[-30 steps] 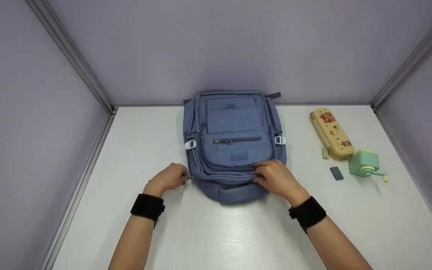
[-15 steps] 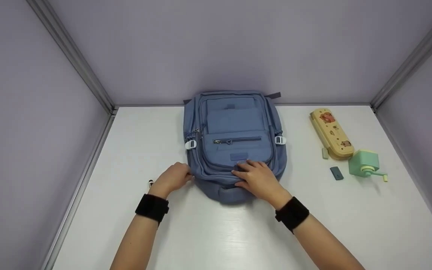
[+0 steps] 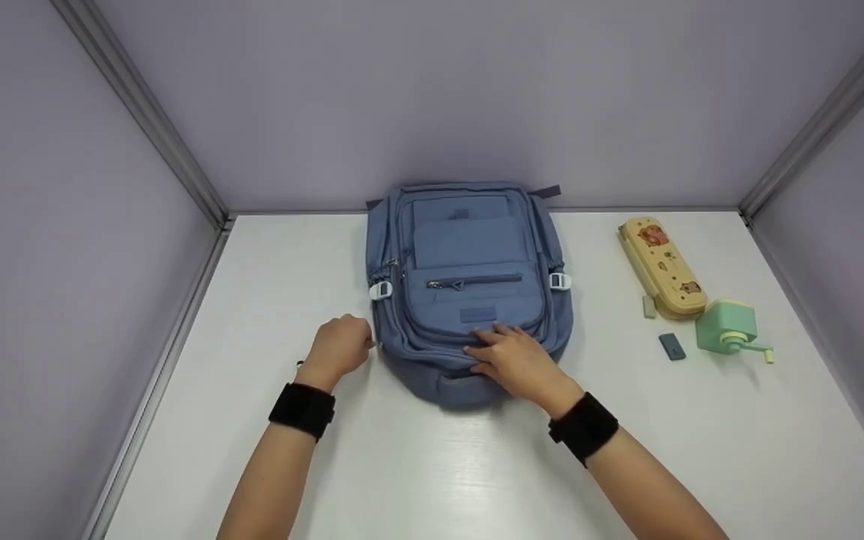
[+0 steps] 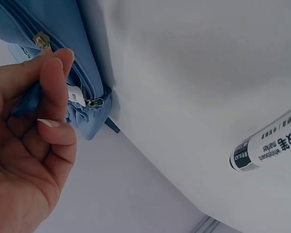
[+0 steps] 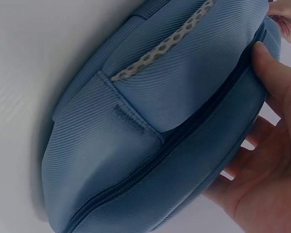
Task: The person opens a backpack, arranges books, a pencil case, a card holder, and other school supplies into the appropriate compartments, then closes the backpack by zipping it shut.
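Observation:
A blue backpack [image 3: 469, 244] lies on the white table, its front pocket facing up. At its lower left corner my left hand [image 3: 338, 349] pinches a zipper pull [image 4: 42, 41] between thumb and forefinger. A blue tab [image 4: 28, 102] shows inside that hand's curled fingers. My right hand [image 3: 518, 366] grips the backpack's near edge, fingers spread over the front panel. In the right wrist view its thumb [image 5: 269, 63] lies along the zipper [image 5: 184, 131], with the other fingers round the far side. A whiteboard marker [image 4: 276, 145] lies near the left hand, mostly hidden in the head view.
On the right lie a yellow pencil case [image 3: 664, 266] with cartoon prints, a small pale green block [image 3: 649, 307] and a dark eraser-like block [image 3: 672, 346]. A green crank pencil sharpener [image 3: 728, 326] stands beside them. Pale panels [image 3: 477, 90] enclose the table's back and sides.
My right hand has moved left along the backpack's near edge. The left hand has shifted slightly up round the lower left corner with the zipper pull. The backpack has stayed in place.

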Action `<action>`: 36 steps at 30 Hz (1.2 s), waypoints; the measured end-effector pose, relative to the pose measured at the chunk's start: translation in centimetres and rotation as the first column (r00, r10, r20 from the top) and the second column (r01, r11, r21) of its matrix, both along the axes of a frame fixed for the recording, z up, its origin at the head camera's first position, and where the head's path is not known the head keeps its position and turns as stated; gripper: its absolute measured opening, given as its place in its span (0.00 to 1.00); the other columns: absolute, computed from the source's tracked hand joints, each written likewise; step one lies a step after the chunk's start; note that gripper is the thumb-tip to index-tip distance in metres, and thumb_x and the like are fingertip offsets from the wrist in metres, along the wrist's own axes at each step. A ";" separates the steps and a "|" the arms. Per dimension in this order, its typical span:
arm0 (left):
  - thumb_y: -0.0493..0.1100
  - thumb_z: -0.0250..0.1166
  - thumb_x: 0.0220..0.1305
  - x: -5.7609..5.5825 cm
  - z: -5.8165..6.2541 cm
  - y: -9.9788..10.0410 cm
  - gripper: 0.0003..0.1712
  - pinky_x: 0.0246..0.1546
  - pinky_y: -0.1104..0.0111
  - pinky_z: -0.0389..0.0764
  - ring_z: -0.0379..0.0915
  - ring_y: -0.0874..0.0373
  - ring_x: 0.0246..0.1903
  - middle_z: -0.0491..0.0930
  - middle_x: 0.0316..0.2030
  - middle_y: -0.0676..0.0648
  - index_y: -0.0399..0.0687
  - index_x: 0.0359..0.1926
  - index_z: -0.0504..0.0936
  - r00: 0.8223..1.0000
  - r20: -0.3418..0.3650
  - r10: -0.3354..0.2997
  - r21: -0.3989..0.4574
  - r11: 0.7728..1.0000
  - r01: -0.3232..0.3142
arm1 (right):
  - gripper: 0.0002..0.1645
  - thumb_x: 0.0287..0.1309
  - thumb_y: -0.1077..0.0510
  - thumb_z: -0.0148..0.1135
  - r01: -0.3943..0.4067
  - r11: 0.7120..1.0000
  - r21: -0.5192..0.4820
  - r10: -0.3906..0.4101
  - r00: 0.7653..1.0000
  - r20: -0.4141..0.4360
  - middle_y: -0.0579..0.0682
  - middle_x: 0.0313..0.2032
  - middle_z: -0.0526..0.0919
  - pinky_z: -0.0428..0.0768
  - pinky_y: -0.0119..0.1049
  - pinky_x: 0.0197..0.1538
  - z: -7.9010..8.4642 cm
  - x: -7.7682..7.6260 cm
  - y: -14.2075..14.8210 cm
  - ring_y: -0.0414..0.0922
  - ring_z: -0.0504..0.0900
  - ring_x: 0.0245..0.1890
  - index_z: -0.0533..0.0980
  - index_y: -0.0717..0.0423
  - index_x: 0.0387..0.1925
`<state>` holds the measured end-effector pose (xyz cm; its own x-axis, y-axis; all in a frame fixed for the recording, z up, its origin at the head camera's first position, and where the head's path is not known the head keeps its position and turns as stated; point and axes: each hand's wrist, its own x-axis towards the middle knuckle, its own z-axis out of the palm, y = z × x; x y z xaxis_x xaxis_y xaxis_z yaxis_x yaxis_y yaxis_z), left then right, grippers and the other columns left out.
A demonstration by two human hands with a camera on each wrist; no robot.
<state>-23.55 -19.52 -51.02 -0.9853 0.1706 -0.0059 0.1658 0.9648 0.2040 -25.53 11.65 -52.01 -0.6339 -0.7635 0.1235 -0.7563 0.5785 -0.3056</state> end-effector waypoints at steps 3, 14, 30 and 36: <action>0.34 0.70 0.57 -0.4 -0.1 0.0 0.06 0.26 0.53 0.79 0.79 0.46 0.24 0.81 0.22 0.44 0.41 0.24 0.85 1.000 -0.024 0.020 -0.019 1.000 -0.021 | 0.19 0.63 0.51 0.64 0.006 1.000 -0.004 -0.006 1.000 0.002 0.60 0.60 0.76 0.66 0.64 0.60 0.0 0.1 0.1 0.68 0.70 0.60 0.82 0.50 0.55; 0.31 0.65 0.56 -2.9 -1.7 0.0 0.05 0.24 0.51 0.79 0.80 0.40 0.24 0.82 0.22 0.38 0.35 0.24 0.84 0.986 -0.151 0.066 -0.114 0.990 -0.084 | 0.18 0.64 0.51 0.64 -0.004 1.000 -0.029 0.005 1.000 0.028 0.61 0.60 0.75 0.64 0.63 0.62 0.2 0.2 0.4 0.69 0.70 0.61 0.83 0.50 0.54; 0.27 0.60 0.59 -5.1 -3.4 0.1 0.07 0.24 0.50 0.79 0.80 0.38 0.24 0.82 0.24 0.35 0.32 0.28 0.84 0.955 -0.252 0.156 -0.105 0.977 -0.187 | 0.18 0.63 0.52 0.65 -0.017 0.999 -0.034 0.018 0.999 0.046 0.61 0.60 0.76 0.65 0.63 0.62 0.1 0.4 0.4 0.67 0.70 0.61 0.83 0.50 0.54; 0.27 0.59 0.60 -5.7 -3.8 -0.2 0.06 0.24 0.50 0.79 0.80 0.38 0.25 0.83 0.27 0.35 0.33 0.30 0.83 0.956 -0.231 0.182 -0.099 0.973 -0.209 | 0.18 0.62 0.52 0.66 -0.027 0.998 -0.048 0.029 0.998 0.058 0.61 0.60 0.76 0.65 0.63 0.61 0.2 0.6 0.6 0.66 0.71 0.61 0.83 0.50 0.53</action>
